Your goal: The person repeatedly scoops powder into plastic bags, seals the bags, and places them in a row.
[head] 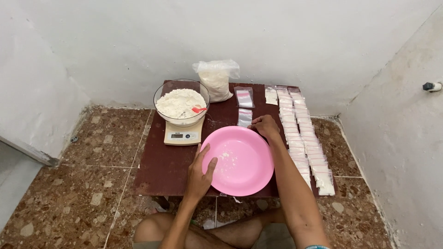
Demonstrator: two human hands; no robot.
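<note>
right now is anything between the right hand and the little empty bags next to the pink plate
Nothing visible. The right hand rests at the pink plate's far rim, and the empty bags lie just beyond its fingers on bare table.

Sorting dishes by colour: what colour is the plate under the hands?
Pink, plain with no pattern; the plate shows clearly in the head view.
</note>
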